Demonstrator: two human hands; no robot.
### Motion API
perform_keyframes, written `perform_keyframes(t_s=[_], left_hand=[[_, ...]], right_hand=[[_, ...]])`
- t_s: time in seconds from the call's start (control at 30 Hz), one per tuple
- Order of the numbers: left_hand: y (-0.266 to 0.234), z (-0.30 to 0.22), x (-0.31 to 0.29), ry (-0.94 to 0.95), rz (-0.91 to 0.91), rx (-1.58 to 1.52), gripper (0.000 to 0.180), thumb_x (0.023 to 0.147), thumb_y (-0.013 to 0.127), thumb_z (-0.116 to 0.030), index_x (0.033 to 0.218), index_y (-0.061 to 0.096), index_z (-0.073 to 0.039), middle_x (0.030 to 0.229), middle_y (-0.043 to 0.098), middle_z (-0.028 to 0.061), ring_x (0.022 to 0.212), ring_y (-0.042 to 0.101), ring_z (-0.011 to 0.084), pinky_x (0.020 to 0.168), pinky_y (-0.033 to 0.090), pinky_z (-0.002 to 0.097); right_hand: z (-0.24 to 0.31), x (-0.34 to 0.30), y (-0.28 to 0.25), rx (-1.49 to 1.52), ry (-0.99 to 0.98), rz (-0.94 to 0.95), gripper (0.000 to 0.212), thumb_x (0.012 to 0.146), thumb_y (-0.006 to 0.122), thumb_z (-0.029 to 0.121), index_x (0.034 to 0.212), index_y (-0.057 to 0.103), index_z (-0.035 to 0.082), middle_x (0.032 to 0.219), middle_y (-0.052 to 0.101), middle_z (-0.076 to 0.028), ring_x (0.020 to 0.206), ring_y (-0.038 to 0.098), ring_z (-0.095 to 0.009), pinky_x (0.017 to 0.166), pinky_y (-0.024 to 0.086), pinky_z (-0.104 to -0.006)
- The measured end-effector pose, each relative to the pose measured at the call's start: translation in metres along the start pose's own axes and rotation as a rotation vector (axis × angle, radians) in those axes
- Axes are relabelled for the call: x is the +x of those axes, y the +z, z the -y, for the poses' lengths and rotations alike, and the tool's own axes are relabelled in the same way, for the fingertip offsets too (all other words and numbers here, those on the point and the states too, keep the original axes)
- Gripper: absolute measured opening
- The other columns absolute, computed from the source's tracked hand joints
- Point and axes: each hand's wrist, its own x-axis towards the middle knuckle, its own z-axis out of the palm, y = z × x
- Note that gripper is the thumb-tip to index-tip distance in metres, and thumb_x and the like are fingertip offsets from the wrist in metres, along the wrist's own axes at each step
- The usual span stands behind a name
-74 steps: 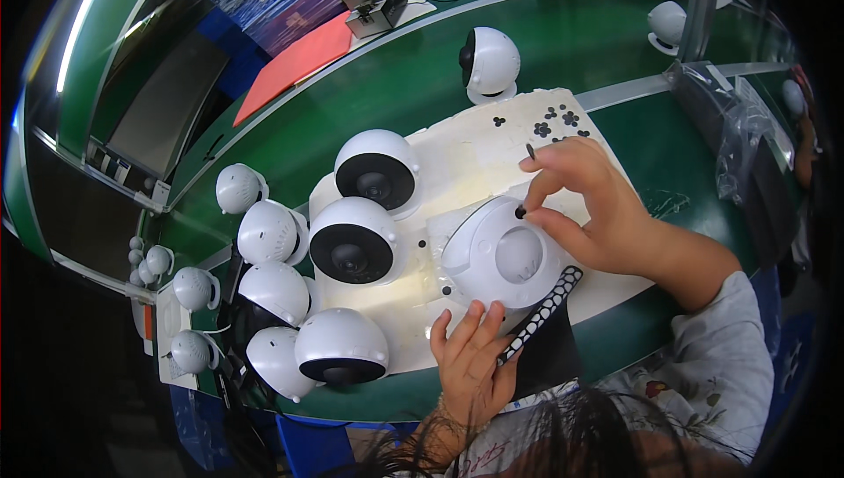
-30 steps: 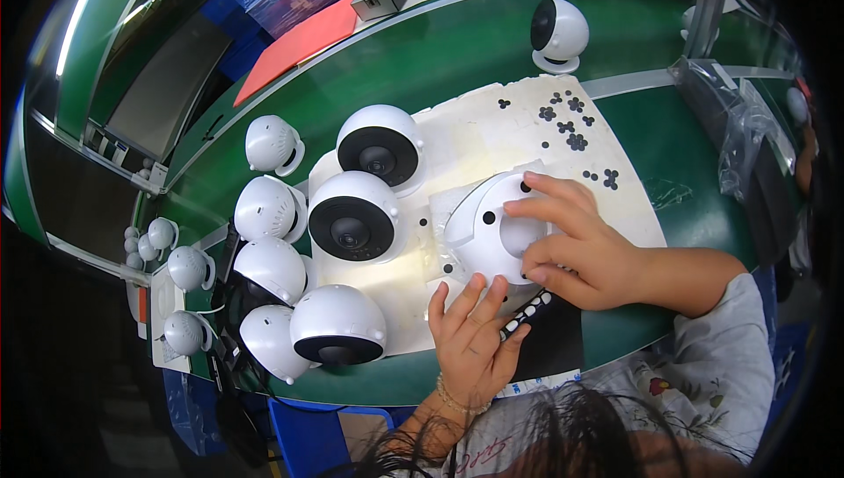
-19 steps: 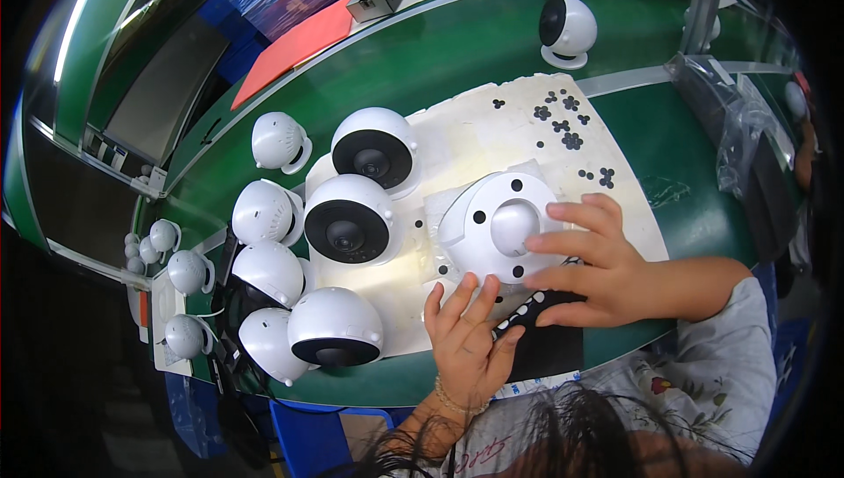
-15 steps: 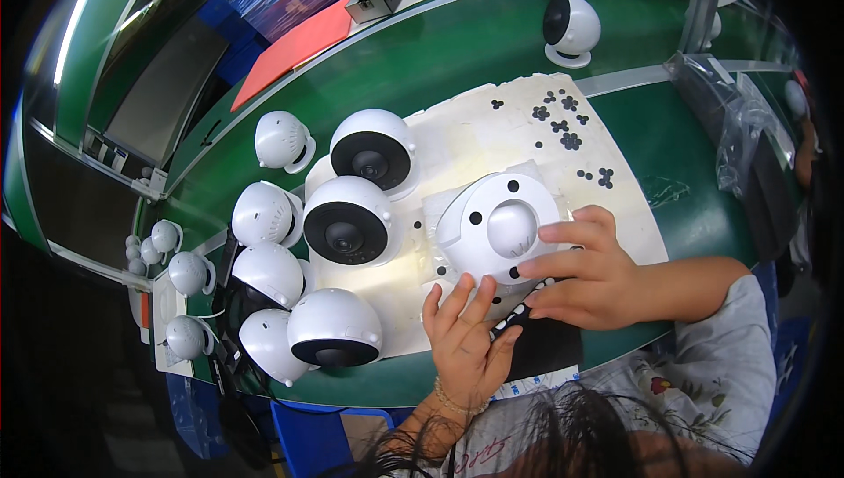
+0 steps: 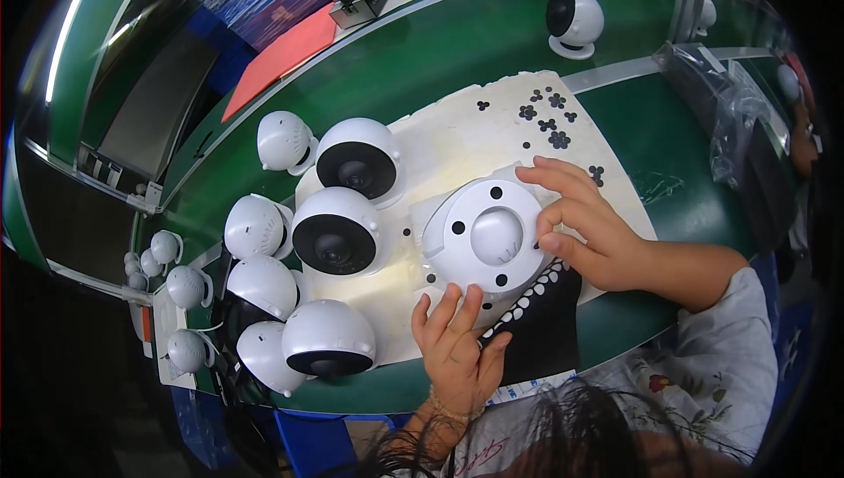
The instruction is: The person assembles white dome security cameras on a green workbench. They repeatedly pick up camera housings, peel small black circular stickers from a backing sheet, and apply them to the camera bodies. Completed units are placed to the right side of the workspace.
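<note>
A white round camera (image 5: 440, 223) lies with its ring-shaped base (image 5: 470, 258) facing up. Three black round pads are plain on the ring, and another dark pad shows at its right rim beside my right thumb. My right hand (image 5: 589, 232) reaches in there, its thumb and one bent finger close together at that pad, with other fingers over the far rim. My left hand (image 5: 457, 351) has its fingers spread and their tips against the near rim. Its thumb lies at the end of a black sheet (image 5: 536, 324), whose edge carries a row of white round spots.
Several white cameras with black fronts (image 5: 334, 232) stand to the left. Loose black pads (image 5: 558, 139) are scattered on the pale board (image 5: 431, 140). Another camera (image 5: 574, 21) stands at the far right on the green table (image 5: 457, 34). Clear plastic wrap (image 5: 734, 122) lies at the right.
My right hand has moved up along the ring's right side, and its thumb and finger have come together there. More of the sheet's white-spotted edge shows. The whole view has shifted slightly.
</note>
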Motion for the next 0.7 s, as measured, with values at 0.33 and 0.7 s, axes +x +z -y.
perform_keyframes(t_s=[0.33,0.7], left_hand=[[0.001,-0.002,0.0,-0.041,-0.015,-0.055,0.02,0.072,0.065,-0.016,0.08,0.055,-0.002,0.119,0.051,0.0103,0.114,0.043,0.0285,0.094,0.024,0.0497],[-0.001,-0.003,-0.001,-0.054,0.006,-0.033,0.019,0.071,0.065,-0.015,0.079,0.054,-0.002,0.12,0.05,0.0115,0.114,0.042,0.0292,0.093,0.024,0.0512]], right_hand=[[-0.003,0.0,0.0,0.116,0.024,0.018,0.016,0.086,0.049,0.022,0.088,0.052,0.007,0.128,0.038,-0.016,0.123,0.027,-0.035,0.098,0.019,-0.0437],[0.005,-0.007,-0.01,-0.473,-0.285,-0.042,0.019,0.076,0.059,0.017,0.093,0.055,0.008,0.117,0.049,-0.011,0.113,0.04,-0.03,0.092,0.025,-0.0429]])
